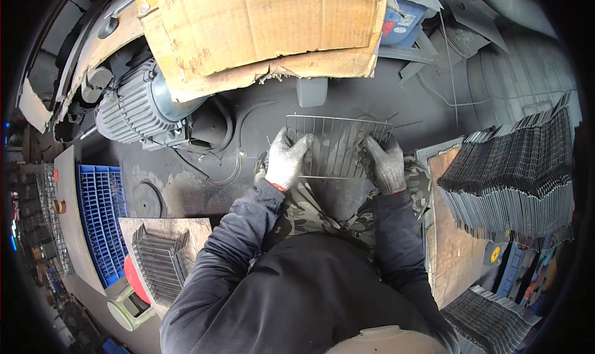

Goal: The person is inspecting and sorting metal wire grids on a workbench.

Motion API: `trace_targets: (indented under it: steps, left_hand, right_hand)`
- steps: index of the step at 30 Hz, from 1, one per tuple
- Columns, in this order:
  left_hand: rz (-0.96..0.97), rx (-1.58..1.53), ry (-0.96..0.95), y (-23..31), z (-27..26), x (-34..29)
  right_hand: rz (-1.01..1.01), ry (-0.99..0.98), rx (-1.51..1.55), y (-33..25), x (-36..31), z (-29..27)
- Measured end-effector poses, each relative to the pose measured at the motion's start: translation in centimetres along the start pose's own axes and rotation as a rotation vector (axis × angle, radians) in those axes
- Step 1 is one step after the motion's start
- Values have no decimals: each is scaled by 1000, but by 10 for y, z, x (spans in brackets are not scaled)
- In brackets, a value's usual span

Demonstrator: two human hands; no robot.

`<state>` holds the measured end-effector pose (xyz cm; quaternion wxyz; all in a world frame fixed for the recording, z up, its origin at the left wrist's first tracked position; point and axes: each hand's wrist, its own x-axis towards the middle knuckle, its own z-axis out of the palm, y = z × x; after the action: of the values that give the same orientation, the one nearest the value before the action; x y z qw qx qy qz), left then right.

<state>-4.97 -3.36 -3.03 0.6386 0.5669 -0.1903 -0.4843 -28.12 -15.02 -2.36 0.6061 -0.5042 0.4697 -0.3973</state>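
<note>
Between my two gloved hands I hold a rectangular wire rack [334, 148] with thin parallel bars, above my lap in camouflage trousers. My left hand [287, 159], in a pale grey glove, is closed on the rack's left edge. On its right edge, my right hand [385, 163], in a darker grey glove, is closed too. To my right a tall stack of wire racks [508, 174] sits on a wooden board. A smaller stack of wire racks [161, 261] rests on another board at my left.
Ahead hangs a large cardboard sheet [260, 26], with a grey electric motor [139, 103] left of it. A blue plastic crate [102, 218] stands at the left, near a pale green stool [130, 307]. More racks [493, 320] are piled at the lower right. Loose wires [235, 168] lie ahead.
</note>
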Motion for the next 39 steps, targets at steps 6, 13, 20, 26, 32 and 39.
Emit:
trace_targets:
  steps: [6, 13, 20, 26, 32, 39]
  left_hand:
    - [31, 83, 6, -2, 4, 19]
    - [59, -17, 201, -3, -64, 22]
    - [-31, -15, 56, -16, 3, 31]
    - [44, -43, 118, -2, -38, 22]
    - [-25, -17, 141, 6, -43, 21]
    - [84, -150, 55, 3, -2, 21]
  right_hand:
    - [157, 14, 25, -20, 4, 1]
    - [87, -93, -16, 7, 14, 81]
    - [245, 75, -24, -20, 7, 17]
    - [117, 35, -77, -13, 14, 68]
    - [132, -36, -55, -7, 12, 68]
    - [36, 64, -96, -22, 17, 34]
